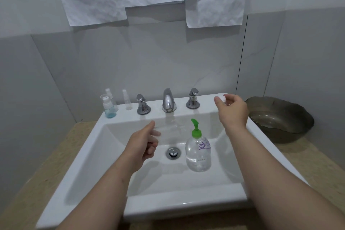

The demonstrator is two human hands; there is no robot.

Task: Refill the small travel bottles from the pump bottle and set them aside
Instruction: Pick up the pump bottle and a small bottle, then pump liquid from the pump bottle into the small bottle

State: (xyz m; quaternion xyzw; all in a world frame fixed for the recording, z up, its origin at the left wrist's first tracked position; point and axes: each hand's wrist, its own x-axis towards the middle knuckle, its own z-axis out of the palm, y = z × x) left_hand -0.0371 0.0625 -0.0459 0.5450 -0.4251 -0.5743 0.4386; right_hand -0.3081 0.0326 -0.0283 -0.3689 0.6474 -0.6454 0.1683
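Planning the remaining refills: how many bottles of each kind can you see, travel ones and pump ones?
Travel bottles at the left back of the sink: 3
Small white-capped bottle, mostly hidden, pinched in the right hand: 1
Pump bottle, standing in the sink: 1
Total: 5

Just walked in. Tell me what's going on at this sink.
A person stands at the sink. The right hand pinches a small white-capped thing, probably a travel bottle, at the back right corner of the rim. The left hand hangs loosely curled over the basin, holding nothing. The pump bottle stands in the basin beside the drain. Other small bottles stand on the back left ledge.
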